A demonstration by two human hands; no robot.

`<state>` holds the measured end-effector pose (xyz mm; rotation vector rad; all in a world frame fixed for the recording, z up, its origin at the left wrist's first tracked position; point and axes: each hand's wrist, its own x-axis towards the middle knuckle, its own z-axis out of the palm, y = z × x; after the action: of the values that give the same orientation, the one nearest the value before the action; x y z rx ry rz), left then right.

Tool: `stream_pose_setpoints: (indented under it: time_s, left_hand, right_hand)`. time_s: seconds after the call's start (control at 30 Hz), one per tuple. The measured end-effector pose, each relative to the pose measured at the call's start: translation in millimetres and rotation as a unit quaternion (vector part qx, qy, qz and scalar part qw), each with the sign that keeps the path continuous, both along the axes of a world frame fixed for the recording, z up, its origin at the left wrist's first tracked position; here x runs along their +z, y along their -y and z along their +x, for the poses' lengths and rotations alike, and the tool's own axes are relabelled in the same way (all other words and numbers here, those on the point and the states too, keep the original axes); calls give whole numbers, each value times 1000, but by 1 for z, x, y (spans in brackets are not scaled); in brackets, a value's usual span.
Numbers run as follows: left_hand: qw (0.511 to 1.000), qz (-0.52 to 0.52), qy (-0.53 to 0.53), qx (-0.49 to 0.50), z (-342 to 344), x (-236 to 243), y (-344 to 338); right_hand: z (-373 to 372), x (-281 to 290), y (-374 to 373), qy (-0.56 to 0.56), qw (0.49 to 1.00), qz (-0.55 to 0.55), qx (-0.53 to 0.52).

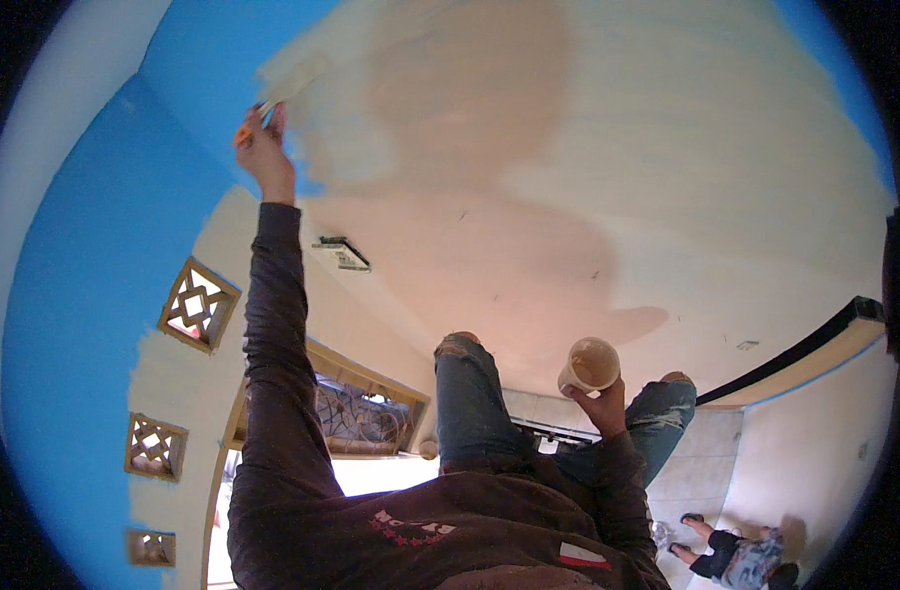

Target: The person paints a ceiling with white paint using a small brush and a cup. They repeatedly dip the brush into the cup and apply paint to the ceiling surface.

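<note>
My left hand (267,165) is raised far up at the left, closed round a paintbrush with an orange handle (241,136). The brush's tip is at the wall, where cream paint (298,81) borders blue paint (209,74). Low on the right, in front of my knees, my right hand (605,405) grips a whitish plastic tub (590,366). Its inside looks coated with beige paint; how much it contains I cannot tell. The shadow of my head and shoulders falls across the cream wall (686,167).
A switch plate (342,254) sits on the wall below my left hand. Patterned vent openings (200,303) line the blue-and-cream side wall, beside a bright doorway. A dark-edged ledge (794,349) juts out at right. Another person (750,559) is on the floor far below.
</note>
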<state>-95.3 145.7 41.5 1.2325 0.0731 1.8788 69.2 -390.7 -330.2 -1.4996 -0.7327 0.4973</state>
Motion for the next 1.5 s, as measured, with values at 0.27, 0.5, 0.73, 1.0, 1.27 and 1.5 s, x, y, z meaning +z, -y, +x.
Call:
stream_pose_setpoints:
  time_s: [0.27, 0.5, 0.73, 1.0, 1.27, 1.5]
  left_hand:
    - [975, 35, -93, -197, 95, -1, 110]
    - [981, 42, -108, -158, 112, -9, 80]
    - [989, -5, -68, -128, 63, -17, 24]
    - [995, -17, -89, -28, -17, -13, -54]
    - [996, -19, -60, 67, -79, -21, -120]
    - [993, -42, -15, 106, -85, -5, -102]
  right_hand:
    - [2, -2, 7, 5, 1000, -6, -2]
    - [4, -3, 10, 14, 1000, -4, -22]
    - [1, 1, 13, 3, 1000, -12, -15]
    - [-2, 8, 11, -17, 1000, -14, -19]
    - [-2, 3, 13, -27, 1000, -14, -11]
    - [-4, 3, 17, -20, 1000, -2, -18]
